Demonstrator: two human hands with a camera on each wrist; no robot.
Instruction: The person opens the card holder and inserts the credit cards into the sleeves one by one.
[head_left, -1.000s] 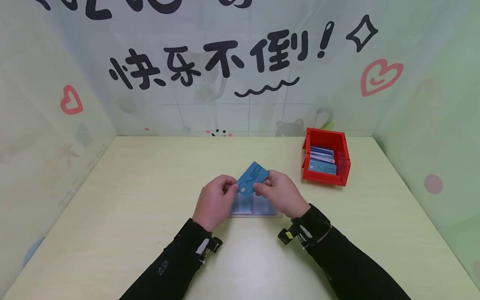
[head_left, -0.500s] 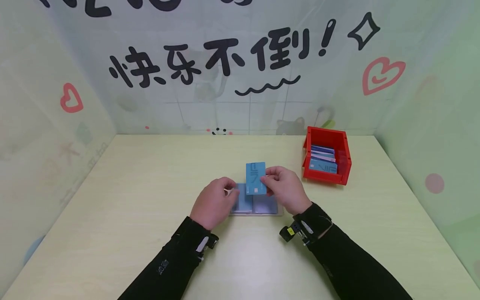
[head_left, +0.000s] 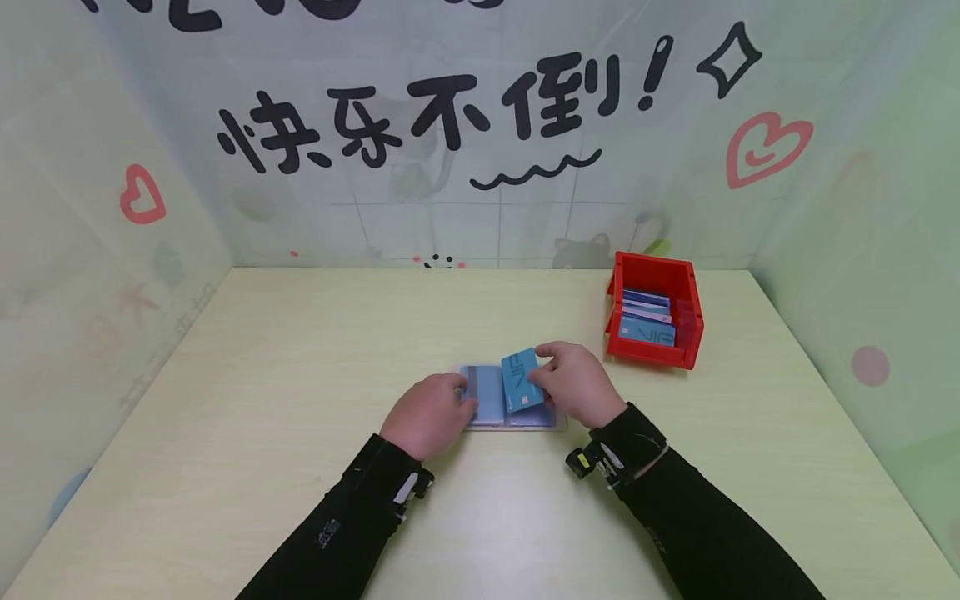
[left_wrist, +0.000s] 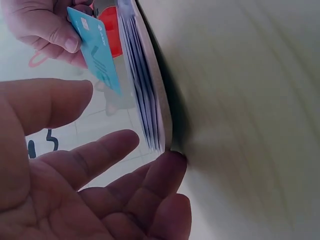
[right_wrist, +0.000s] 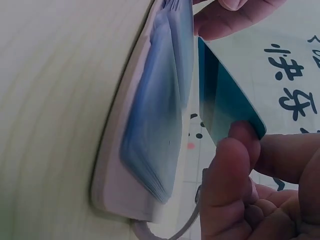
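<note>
My right hand (head_left: 583,383) pinches a blue VIP card (head_left: 521,381) by its right edge between thumb and fingers. The card is tilted over the right half of an open card holder (head_left: 487,404), whose clear sleeves fan up from a pale cover in the right wrist view. In the left wrist view the card (left_wrist: 97,50) stands apart from the sleeves (left_wrist: 142,85). At the holder's left side is my left hand (head_left: 429,417). Its thumb and fingers are spread in the left wrist view, one fingertip (left_wrist: 172,162) right at the cover's edge.
A red bin (head_left: 648,357) stands at the back right of the pale wooden table (head_left: 315,350), with several cards (head_left: 647,331) inside. A grey loop (right_wrist: 186,220) sticks out from the holder's cover. Printed cloth walls (head_left: 375,225) enclose the back and sides.
The left hand has let go of the card and come down to the holder's left side. The right hand turned the card upright, then lowered it toward the holder's right half.
</note>
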